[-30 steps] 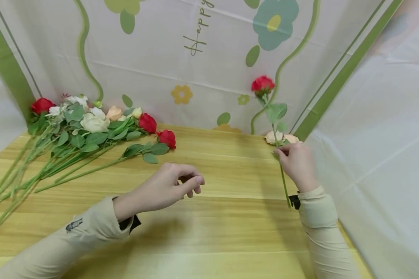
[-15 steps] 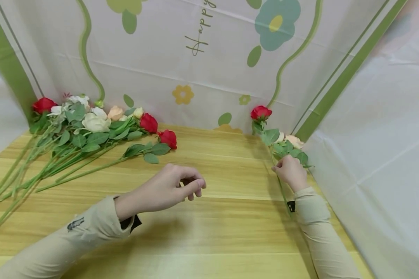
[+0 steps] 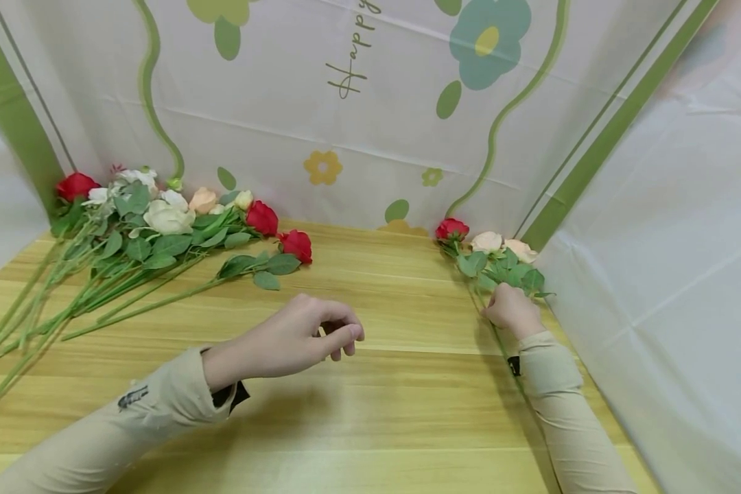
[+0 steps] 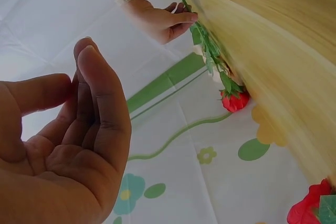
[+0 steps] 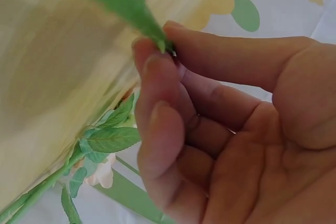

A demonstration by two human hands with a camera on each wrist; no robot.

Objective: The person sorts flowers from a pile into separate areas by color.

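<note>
My right hand (image 3: pixel 514 310) pinches the green stem of a red rose (image 3: pixel 452 229) between thumb and fingertips, low over the table's right side. The rose's head lies near the back edge, left of two pale peach roses (image 3: pixel 486 242) with green leaves. Up close in the right wrist view, the stem (image 5: pixel 134 11) passes blurred between thumb and index finger. My left hand (image 3: pixel 290 336) hovers over the middle of the table, fingers loosely curled and holding nothing. In the left wrist view its palm shows bare.
A pile of red, white and peach flowers with long stems (image 3: pixel 108 288) lies on the left of the wooden table (image 3: pixel 370 412). One red rose (image 3: pixel 296 247) lies at that pile's right edge. A printed cloth (image 3: pixel 272 89) hangs behind, and white cloth (image 3: pixel 667 309) stands at the right.
My right hand has lowered the red rose from upright to nearly flat beside the peach roses, coming down and slightly toward me. The left hand has stayed almost still.
</note>
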